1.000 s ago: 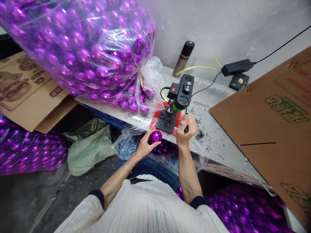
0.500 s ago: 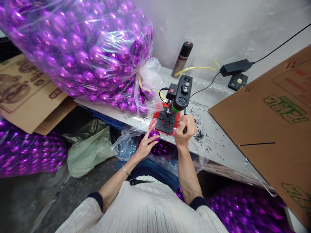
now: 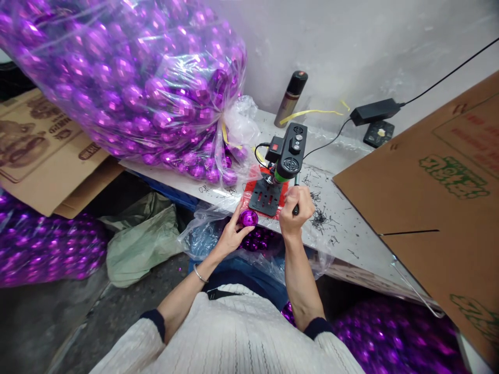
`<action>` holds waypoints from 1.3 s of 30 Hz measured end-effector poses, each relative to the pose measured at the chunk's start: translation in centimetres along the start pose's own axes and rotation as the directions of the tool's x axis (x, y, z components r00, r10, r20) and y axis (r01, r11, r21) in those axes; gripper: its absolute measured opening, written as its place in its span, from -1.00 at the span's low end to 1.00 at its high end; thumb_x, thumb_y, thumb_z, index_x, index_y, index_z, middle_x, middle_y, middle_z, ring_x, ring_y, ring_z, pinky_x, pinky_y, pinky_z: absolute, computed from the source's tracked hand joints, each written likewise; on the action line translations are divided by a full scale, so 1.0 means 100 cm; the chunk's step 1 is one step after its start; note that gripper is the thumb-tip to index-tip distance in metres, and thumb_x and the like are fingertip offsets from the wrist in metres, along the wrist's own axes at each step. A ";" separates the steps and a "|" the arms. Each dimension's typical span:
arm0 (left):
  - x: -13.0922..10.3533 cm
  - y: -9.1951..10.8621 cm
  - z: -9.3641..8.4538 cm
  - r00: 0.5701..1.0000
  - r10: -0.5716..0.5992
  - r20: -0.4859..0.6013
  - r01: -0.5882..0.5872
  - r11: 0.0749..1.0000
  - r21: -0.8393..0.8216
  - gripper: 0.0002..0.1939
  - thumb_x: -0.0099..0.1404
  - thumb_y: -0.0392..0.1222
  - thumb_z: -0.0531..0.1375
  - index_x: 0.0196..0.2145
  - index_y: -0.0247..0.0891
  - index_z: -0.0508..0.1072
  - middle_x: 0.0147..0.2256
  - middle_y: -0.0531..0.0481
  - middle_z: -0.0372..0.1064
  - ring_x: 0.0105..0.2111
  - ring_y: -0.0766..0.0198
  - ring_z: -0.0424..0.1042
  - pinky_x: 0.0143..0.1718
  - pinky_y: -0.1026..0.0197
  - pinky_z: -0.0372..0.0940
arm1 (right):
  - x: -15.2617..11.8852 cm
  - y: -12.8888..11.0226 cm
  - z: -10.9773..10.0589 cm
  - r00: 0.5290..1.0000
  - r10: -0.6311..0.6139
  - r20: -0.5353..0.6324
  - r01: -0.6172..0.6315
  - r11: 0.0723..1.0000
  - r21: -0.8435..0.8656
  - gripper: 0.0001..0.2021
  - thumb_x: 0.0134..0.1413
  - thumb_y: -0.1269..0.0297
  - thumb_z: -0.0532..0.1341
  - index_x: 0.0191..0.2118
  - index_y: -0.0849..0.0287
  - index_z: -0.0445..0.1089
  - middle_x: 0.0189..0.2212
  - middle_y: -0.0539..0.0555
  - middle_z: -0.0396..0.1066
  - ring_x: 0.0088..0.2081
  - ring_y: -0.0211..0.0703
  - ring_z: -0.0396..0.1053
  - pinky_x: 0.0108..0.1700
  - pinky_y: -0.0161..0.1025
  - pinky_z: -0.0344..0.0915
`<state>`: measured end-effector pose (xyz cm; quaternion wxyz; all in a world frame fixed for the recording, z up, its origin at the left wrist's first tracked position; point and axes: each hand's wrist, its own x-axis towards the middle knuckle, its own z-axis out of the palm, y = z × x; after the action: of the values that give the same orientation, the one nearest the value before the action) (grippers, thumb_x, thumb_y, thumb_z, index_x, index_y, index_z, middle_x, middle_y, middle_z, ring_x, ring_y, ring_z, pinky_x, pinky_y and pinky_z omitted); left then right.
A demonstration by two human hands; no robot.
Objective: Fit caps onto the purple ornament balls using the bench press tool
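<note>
Shiny purple faceted ball (image 3: 248, 218) pinched between left hand's (image 3: 231, 235) thumb and fingers, right hand (image 3: 296, 209) fisted around black handle (image 3: 296, 210)

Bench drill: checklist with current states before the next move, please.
1. Left hand has the purple ball: ok, between thumb and fingers.
2. Right hand on the lever: ok, wrapped round its grip.
3. Ball off the black base plate: ok, held in front of its near edge.
4. Drill stopped: cannot tell from a still.
5. Table free of loose scraps: not ok, dark bits lie right of the drill.
6. Big bag closed: ok, neck gathered with a yellow tie.
</note>
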<state>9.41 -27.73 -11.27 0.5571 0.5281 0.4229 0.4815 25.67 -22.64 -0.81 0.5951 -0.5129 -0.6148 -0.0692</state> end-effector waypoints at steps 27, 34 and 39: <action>0.088 0.085 -0.033 0.852 0.440 -0.285 -0.377 0.892 0.250 -0.25 0.15 0.18 0.36 0.20 -0.13 0.26 0.13 -0.17 0.32 0.11 0.07 0.42 0.11 0.09 0.40 | -0.003 0.004 0.004 0.999 -0.049 -0.021 0.051 0.996 0.070 -0.73 0.28 0.36 0.03 -0.48 0.11 0.23 -0.55 -0.03 0.27 -0.47 -0.25 0.25 -0.35 -0.24 0.20; 0.088 0.086 -0.023 0.864 0.417 -0.281 -0.374 0.906 0.196 -0.35 0.14 0.09 0.39 0.12 -0.15 0.36 0.09 -0.14 0.36 0.05 0.09 0.46 0.08 0.07 0.43 | -0.001 0.003 0.004 0.997 -0.072 -0.027 0.074 0.994 0.078 -0.76 0.27 0.39 0.04 -0.45 0.13 0.27 -0.54 -0.03 0.27 -0.46 -0.27 0.24 -0.35 -0.27 0.18; 0.086 0.084 -0.025 0.869 0.403 -0.288 -0.349 0.911 0.221 -0.38 0.16 0.04 0.39 0.12 -0.15 0.35 0.11 -0.14 0.34 0.08 0.09 0.43 0.10 0.08 0.40 | -0.001 0.002 0.004 0.997 -0.069 -0.022 0.071 0.994 0.088 -0.76 0.27 0.40 0.03 -0.44 0.13 0.27 -0.53 -0.02 0.27 -0.45 -0.26 0.24 -0.35 -0.27 0.17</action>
<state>7.72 -18.99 -2.78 0.3298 0.5563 0.4359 0.6259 25.50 -22.29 -1.14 0.6203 -0.4635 -0.6292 -0.0677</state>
